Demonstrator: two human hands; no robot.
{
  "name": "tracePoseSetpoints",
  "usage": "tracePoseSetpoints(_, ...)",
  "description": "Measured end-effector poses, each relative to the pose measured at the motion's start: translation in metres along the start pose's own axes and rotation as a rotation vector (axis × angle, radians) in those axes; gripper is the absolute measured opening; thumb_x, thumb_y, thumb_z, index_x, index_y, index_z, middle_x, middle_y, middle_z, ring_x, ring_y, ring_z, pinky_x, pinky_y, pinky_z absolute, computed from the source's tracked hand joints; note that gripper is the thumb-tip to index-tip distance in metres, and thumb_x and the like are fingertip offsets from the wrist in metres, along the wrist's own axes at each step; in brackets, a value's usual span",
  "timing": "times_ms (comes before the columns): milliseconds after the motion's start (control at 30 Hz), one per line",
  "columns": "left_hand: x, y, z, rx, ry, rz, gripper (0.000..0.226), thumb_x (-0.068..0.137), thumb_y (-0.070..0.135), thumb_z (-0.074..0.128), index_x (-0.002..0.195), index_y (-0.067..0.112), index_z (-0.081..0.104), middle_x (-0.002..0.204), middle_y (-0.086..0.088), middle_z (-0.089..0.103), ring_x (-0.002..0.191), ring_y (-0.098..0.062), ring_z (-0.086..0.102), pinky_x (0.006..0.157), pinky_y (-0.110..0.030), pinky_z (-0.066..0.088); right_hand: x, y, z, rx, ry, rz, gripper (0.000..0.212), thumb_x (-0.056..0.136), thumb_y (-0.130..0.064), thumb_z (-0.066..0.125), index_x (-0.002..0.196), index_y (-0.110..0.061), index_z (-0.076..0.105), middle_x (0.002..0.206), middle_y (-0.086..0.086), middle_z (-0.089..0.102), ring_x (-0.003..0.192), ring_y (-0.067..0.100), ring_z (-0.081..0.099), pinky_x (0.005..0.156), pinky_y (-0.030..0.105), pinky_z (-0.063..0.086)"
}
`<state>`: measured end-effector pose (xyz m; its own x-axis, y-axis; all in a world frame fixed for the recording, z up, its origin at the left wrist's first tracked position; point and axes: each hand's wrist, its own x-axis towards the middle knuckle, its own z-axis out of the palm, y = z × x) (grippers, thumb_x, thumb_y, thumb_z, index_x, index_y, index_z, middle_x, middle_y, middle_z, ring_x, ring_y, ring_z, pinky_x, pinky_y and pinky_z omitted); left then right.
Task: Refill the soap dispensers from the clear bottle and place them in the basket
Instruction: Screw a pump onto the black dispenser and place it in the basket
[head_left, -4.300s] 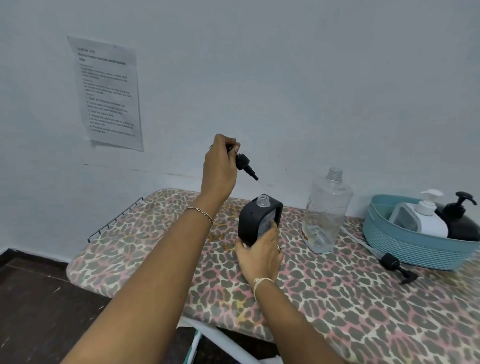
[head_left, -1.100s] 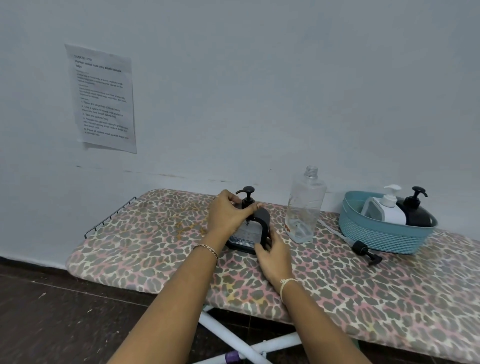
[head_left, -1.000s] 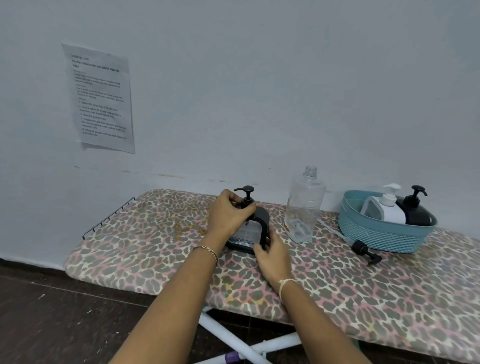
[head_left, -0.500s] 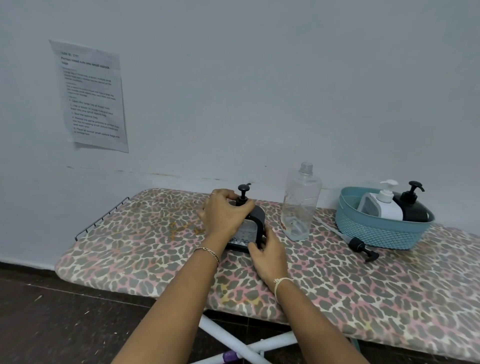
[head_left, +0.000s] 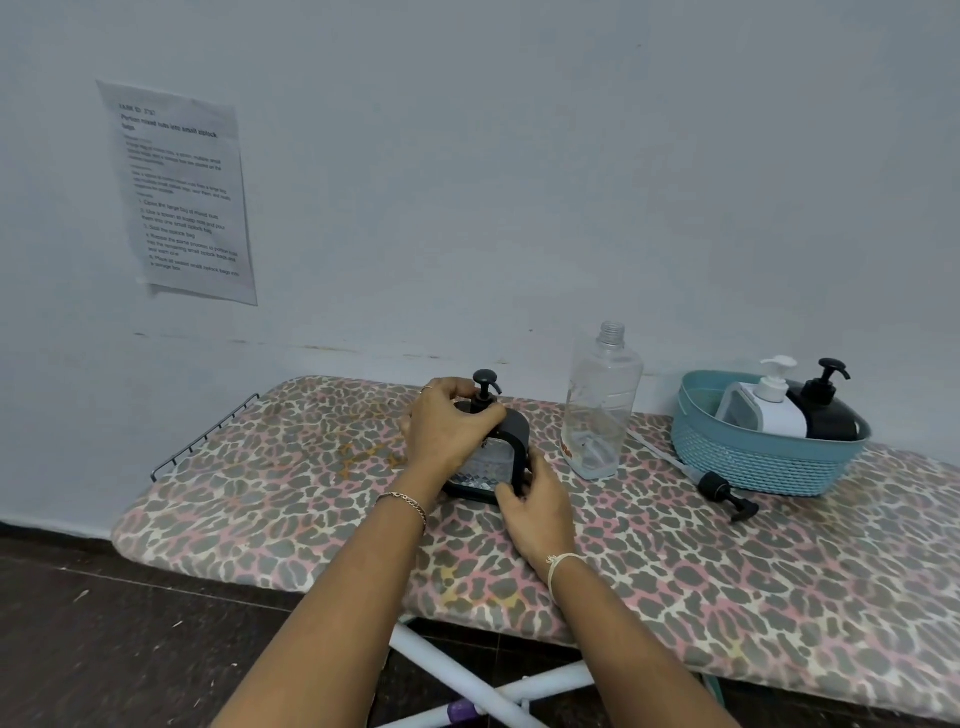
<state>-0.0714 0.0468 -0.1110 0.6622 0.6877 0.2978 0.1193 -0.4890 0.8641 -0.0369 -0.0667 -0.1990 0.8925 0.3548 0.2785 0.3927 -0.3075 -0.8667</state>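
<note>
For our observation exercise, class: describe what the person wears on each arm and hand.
Both forearms are bare, no sleeves in view. The left hand has a thin ring on one finger and a fine chain bracelet at its wrist. The right hand wears a pale cord bracelet at its wrist.

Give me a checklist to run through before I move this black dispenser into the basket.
1. Seating: fitted pump stands in the black dispenser's neck: ok.
2. Tightness of that pump: cannot tell.
3. Grip: left hand grips the pump, right hand holds the dispenser's base: ok.
4. Path: uncapped clear bottle stands between dispenser and basket: not ok.
5. Room: basket's left end looks free: ok.
</note>
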Motion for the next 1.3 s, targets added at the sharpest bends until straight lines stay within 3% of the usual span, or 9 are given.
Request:
tracePoseSetpoints(133,0.003,-0.001,0.000,0.014,-0.056,0.017,0.037,0.050,0.066,0.065,0.077,0.043,0.057,0.104,0.016,0.063,0.101,-0.011,0.061,0.098,-0.050,0.044,0.000,-0.001,-0.001,-0.027,0.002,-0.002,0.033,0.085,-0.022,0.060,0.117,-0.026,0.054,0.099,-0.008,0.063,0.086,0.008,0.061,0.070,0.020,0.046)
tracePoseSetpoints(233,0.003,0.001,-0.002,0.058,-0.034,0.016,0.055,0.043,0.079,0.063,0.076,0.037,0.051,0.096,0.013,0.064,0.097,-0.013,0.062,0.092,-0.048,0.048,-0.001,-0.002,-0.001,-0.037,-0.001,-0.004,0.032,0.086,-0.021,0.060,0.117,-0.025,0.054,0.096,-0.008,0.062,0.083,0.007,0.059,0.065,0.016,0.042)
tracePoseSetpoints(433,0.006,-0.002,-0.003,0.016,-0.065,0.050,0.029,0.068,0.038,0.084,0.074,0.026,0.057,0.074,0.012,0.063,0.075,-0.010,0.063,0.062,-0.020,0.046,0.000,0.000,0.001,-0.074,-0.014,-0.016,0.035,0.087,-0.020,0.056,0.122,-0.022,0.053,0.096,-0.006,0.062,0.080,0.009,0.059,0.064,0.019,0.041)
tracePoseSetpoints(500,0.010,-0.004,-0.007,-0.017,-0.129,0.048,0.028,0.069,0.036,0.084,0.078,0.023,0.060,0.078,0.010,0.064,0.076,-0.007,0.062,0.066,-0.019,0.047,-0.001,0.000,0.000,-0.092,-0.023,-0.022,0.034,0.088,-0.020,0.055,0.122,-0.020,0.052,0.095,-0.005,0.062,0.079,0.010,0.058,0.064,0.021,0.041)
tracePoseSetpoints(633,0.018,-0.007,-0.018,-0.026,-0.303,0.067,0.028,0.070,0.036,0.083,0.085,0.016,0.071,0.088,-0.002,0.073,0.091,-0.016,0.067,0.083,-0.036,0.052,-0.002,-0.001,0.001,-0.088,-0.038,-0.027,0.046,0.089,-0.018,0.053,0.133,-0.021,0.041,0.107,-0.004,0.059,0.090,0.014,0.059,0.076,0.028,0.049)
tracePoseSetpoints(733,0.018,-0.002,-0.023,0.001,-0.363,0.077,0.025,0.075,0.033,0.080,0.090,0.014,0.071,0.088,0.001,0.072,0.093,-0.015,0.066,0.083,-0.031,0.050,-0.003,-0.001,0.001,-0.088,-0.044,-0.026,0.051,0.089,-0.018,0.054,0.137,-0.020,0.036,0.111,-0.001,0.060,0.093,0.016,0.060,0.078,0.031,0.050)
tracePoseSetpoints(867,0.013,0.002,-0.018,0.056,-0.260,0.081,0.041,0.068,0.042,0.083,0.092,0.016,0.065,0.088,0.006,0.068,0.083,-0.007,0.062,0.073,-0.023,0.048,-0.002,-0.001,-0.001,-0.087,-0.043,-0.008,0.051,0.089,-0.018,0.055,0.136,-0.021,0.035,0.109,-0.001,0.060,0.091,0.016,0.060,0.075,0.030,0.049)
tracePoseSetpoints(1067,0.010,0.003,-0.013,0.053,-0.128,0.090,0.042,0.066,0.038,0.086,0.061,0.022,0.047,0.066,0.008,0.059,0.062,-0.004,0.055,0.055,-0.018,0.040,-0.003,-0.004,-0.001,-0.058,-0.029,-0.039,0.044,0.089,-0.015,0.055,0.131,-0.020,0.043,0.105,-0.004,0.060,0.088,0.014,0.059,0.073,0.025,0.046)
tracePoseSetpoints(1300,0.016,0.002,-0.019,0.236,-0.194,0.217,0.034,0.073,0.047,0.078,0.081,0.018,0.063,0.080,0.003,0.068,0.077,-0.011,0.063,0.062,-0.023,0.046,-0.001,0.000,0.001,-0.008,-0.018,-0.023,0.044,0.087,-0.014,0.055,0.129,-0.023,0.050,0.099,-0.006,0.063,0.082,0.008,0.060,0.068,0.021,0.047)
